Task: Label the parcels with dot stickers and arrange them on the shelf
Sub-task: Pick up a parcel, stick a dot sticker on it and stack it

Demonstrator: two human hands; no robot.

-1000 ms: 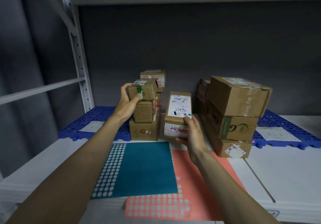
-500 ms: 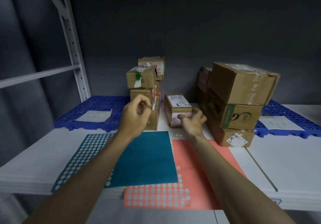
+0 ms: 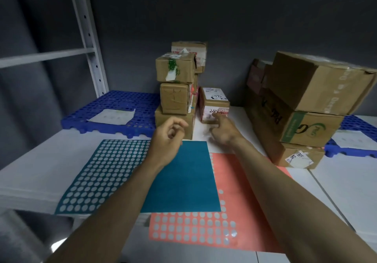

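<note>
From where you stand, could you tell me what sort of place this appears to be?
Most likely a parcel storage or sorting room. Taped cardboard parcels with shipping labels are stacked on a white shelf of a metal rack, and blue plastic pallets lie under some of them.

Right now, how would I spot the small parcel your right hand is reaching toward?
Start at the tall stack of brown boxes mid-shelf, left of the bigger stack of cartons. In the gap between them one small parcel sits alone on the white shelf. Unlike its neighbours it is unstacked, with handwritten white labels on its top and front, by the right hand.
</note>
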